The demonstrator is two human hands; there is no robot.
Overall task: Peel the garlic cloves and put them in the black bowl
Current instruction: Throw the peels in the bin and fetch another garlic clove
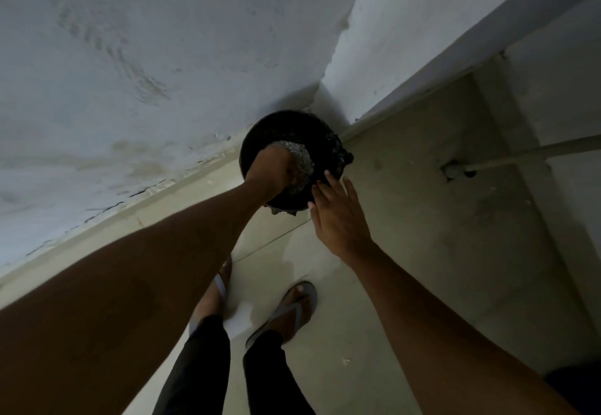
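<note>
Left arm: stretched forward and down, forearm bare.
Left hand (276, 170): fingers curled, gripping a wad of something; what it is, unclear.
Right hand (338, 216): fingers straight, spread, back of hand up.
Right arm: extended, bare.

floor (406, 252) — pale tiles | sandalled feet (292, 307) standing on it

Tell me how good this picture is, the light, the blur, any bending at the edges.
Head view: dim, flat light with a bluish cast; the black bowl is nearly featureless, and what the left hand holds inside it only glints, too soft to identify. The right hand at the rim is slightly blurred. Wide-angle stretch makes the forearms balloon toward the bottom corners. No glare; soft shadow on the wall behind the bowl.
</note>
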